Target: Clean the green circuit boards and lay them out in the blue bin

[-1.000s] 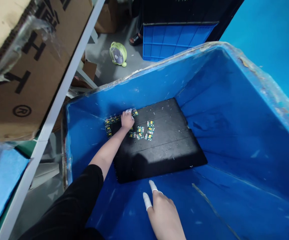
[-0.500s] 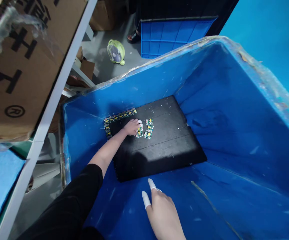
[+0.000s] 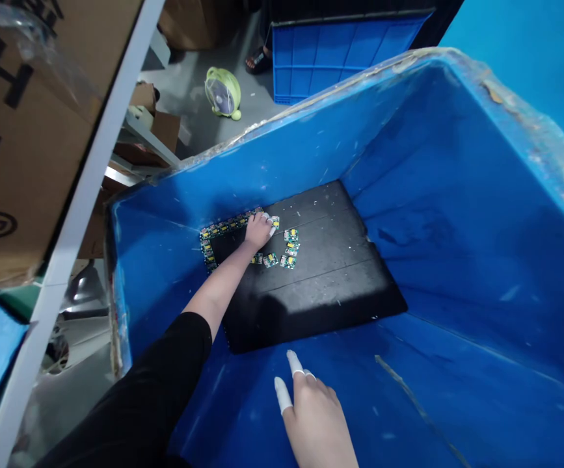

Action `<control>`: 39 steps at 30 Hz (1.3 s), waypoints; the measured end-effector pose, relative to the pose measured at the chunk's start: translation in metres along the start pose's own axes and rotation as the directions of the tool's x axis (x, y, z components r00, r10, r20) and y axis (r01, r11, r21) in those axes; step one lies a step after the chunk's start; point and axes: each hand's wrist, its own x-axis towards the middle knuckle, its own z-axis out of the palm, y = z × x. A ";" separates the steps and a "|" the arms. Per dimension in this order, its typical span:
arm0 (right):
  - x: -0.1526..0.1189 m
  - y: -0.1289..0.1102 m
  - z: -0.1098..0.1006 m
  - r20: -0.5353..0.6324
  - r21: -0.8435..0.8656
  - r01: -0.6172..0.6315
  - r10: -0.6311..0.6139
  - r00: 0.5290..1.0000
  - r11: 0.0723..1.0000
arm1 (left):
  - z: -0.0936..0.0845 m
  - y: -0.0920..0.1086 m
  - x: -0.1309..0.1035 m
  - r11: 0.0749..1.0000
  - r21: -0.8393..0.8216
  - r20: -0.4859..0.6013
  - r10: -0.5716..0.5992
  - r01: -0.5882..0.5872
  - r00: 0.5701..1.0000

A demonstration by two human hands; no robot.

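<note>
Left hand (image 3: 258, 231) deep in blue bin (image 3: 457, 214), grip pinched on small circuit board (image 3: 274, 221) at row's (image 3: 228, 227) 3 o'clock end, loose boards (image 3: 284, 253) at 5 o'clock; right hand (image 3: 317, 422) spread on near wall.

— Where is the left hand (image 3: 258, 231)?
— Deep in the blue bin (image 3: 457, 214), fingers (image 3: 270, 223) on a small circuit board (image 3: 274, 221) at the row's end on the black mat (image 3: 321, 286).
— And the right hand (image 3: 318, 422)?
— Resting against the near wall.
</note>
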 end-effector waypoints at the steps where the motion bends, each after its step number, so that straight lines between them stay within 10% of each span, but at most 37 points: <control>1: 0.000 -0.001 -0.001 0.009 -0.002 -0.001 0.001 1.000 1.000 | 0.000 0.002 0.004 1.000 -0.005 -0.015 -0.031 0.031 0.999; 18: 0.001 -0.002 -0.006 0.067 0.020 0.009 -0.010 0.998 1.000 | 0.003 0.012 0.030 0.873 -0.066 -0.138 -0.488 0.483 0.862; 25: -0.003 0.000 -0.003 -0.001 0.022 0.058 -0.058 0.998 0.998 | -0.004 0.021 0.004 0.991 -0.044 -0.058 -0.125 0.123 0.990; 30: -0.005 0.001 0.002 -0.101 0.052 0.090 -0.085 0.991 0.995 | -0.003 0.045 -0.002 0.984 -0.056 0.004 0.167 -0.166 0.986; 39: -0.005 0.002 0.005 -0.127 0.146 0.101 -0.082 0.988 0.984 | -0.006 0.060 0.027 0.992 -0.016 -0.067 -0.123 0.122 0.990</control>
